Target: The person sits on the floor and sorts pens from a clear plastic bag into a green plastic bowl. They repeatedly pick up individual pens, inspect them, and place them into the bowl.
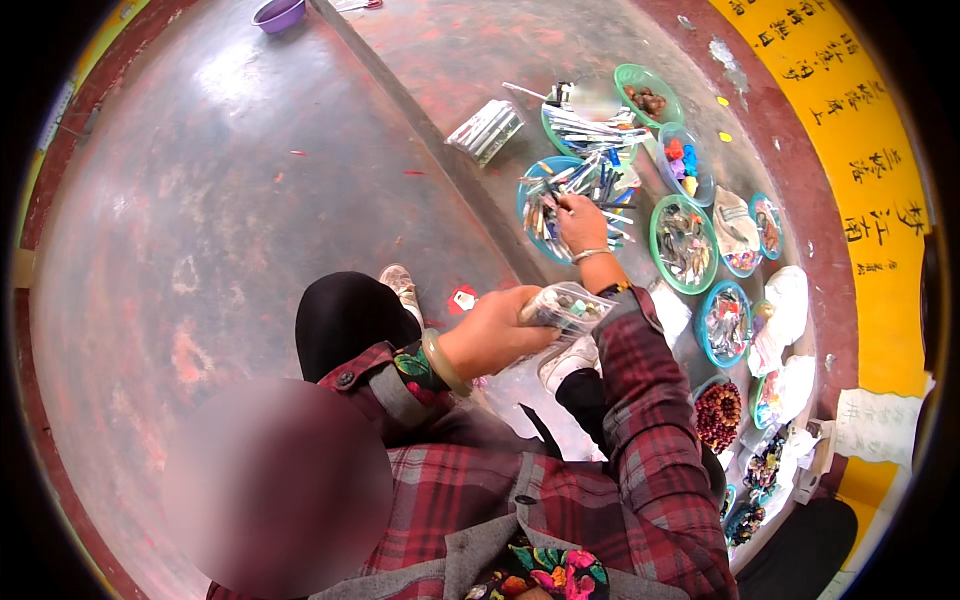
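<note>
Your left hand (495,338) grips the clear box (586,306), just right of centre frame. Hold it level, light squeeze; thin walls probably flex. Your right hand (582,224) is down at the pens (604,180) in the blue basket (521,203), upper right of centre. Fingers bent; can't tell if they've pinched one. Best take one barrel, lift straight up, don't drag neighbours out.
</note>
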`<state>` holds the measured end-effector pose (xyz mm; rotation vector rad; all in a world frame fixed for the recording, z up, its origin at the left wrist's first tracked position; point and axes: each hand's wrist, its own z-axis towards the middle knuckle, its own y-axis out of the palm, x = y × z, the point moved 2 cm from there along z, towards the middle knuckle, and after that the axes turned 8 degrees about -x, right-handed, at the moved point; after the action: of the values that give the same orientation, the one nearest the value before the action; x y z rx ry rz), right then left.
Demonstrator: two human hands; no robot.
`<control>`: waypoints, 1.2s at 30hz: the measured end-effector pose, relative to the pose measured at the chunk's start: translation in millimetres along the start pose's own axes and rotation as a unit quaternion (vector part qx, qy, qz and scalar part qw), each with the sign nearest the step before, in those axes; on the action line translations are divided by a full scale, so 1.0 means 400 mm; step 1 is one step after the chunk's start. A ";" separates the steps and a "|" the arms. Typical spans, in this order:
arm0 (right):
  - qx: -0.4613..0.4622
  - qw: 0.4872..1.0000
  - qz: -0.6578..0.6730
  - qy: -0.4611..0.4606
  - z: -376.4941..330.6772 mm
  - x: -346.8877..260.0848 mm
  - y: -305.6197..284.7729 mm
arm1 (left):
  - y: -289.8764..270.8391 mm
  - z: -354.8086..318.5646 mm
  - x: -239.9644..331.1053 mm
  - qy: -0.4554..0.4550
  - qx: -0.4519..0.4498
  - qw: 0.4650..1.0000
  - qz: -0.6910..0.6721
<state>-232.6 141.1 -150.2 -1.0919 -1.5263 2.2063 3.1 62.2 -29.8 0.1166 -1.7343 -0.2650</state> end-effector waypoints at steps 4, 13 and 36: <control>-0.029 0.840 0.507 0.192 -0.064 0.010 -0.153 | 0.003 0.001 0.013 0.013 -0.012 0.998 -0.056; 0.103 0.718 0.685 0.065 -0.181 -0.126 -0.449 | -0.011 0.013 0.000 0.004 -0.031 0.999 -0.033; 0.107 0.803 0.585 0.035 -0.238 -0.252 -0.450 | -0.010 0.014 -0.012 -0.006 -0.117 0.983 -0.144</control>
<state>-134.2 225.7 36.2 -2.4055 -0.4502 2.8033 -1.9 59.9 -36.4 0.1958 -1.6823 -0.6809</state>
